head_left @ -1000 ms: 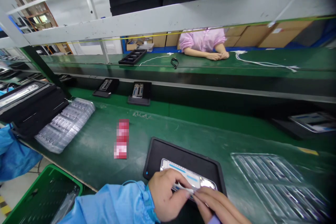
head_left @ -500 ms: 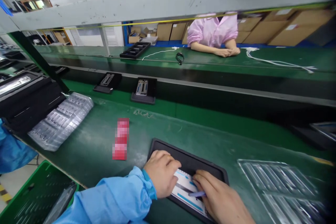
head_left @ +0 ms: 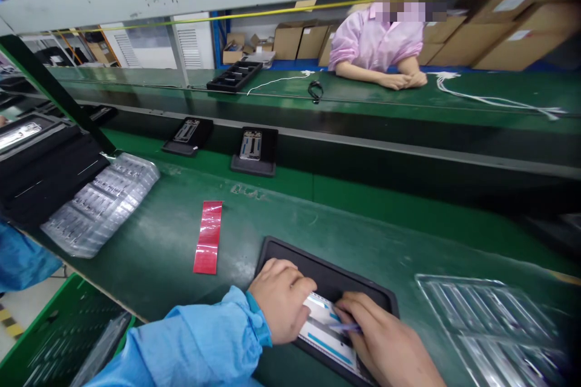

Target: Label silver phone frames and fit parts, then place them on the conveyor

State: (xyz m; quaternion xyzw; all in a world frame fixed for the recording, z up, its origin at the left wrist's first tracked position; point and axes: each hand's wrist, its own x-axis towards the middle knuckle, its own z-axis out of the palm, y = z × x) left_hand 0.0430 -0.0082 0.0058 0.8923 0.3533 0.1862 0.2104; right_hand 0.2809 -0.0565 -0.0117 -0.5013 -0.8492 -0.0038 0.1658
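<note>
A flat white panel with blue strips (head_left: 330, 340), like a phone or tablet frame, lies in a shallow black tray (head_left: 313, 254) in front of me. My left hand (head_left: 284, 299) has its fingers bent over the panel's left end, thumb and fingers gripping it. In my right hand (head_left: 379, 332) is a thin purple stick (head_left: 344, 327), pinched between the fingers and angled onto the panel's surface. The right hand covers the panel's right end. What kind of tool the stick is I cannot make out.
A red strip (head_left: 208, 237) lies left of the tray. Clear plastic trays (head_left: 494, 308) sit at right, another clear tray (head_left: 104, 205) at left. Black trays with frames (head_left: 254, 151) stand on the green conveyor beyond. Across from me sits a person in pink (head_left: 379, 42). A green crate (head_left: 49, 338) is below left.
The purple stick and my right hand have shifted very slightly to the right. My left hand keeps its hold on the panel. The camera view has tilted a little.
</note>
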